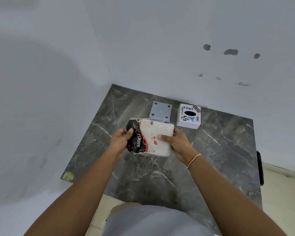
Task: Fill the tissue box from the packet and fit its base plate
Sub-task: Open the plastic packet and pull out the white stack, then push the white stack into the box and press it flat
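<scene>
I hold a tissue packet (152,137), clear plastic with a black and red printed end, above the dark marble table (220,159). My left hand (122,141) grips its black end, thumb on top. My right hand (176,144) grips the white end, thumb pressed on the tissues. Behind the packet lies the grey square base plate (161,110) with a dark hole near each corner. To its right stands the white tissue box (189,116), covered in stickers, its dark oval opening facing up.
White walls close in at the back and left, meeting in a corner behind the table. The table's right edge carries a black object (260,167). Pale floor tiles show to the right and below the table's near edge.
</scene>
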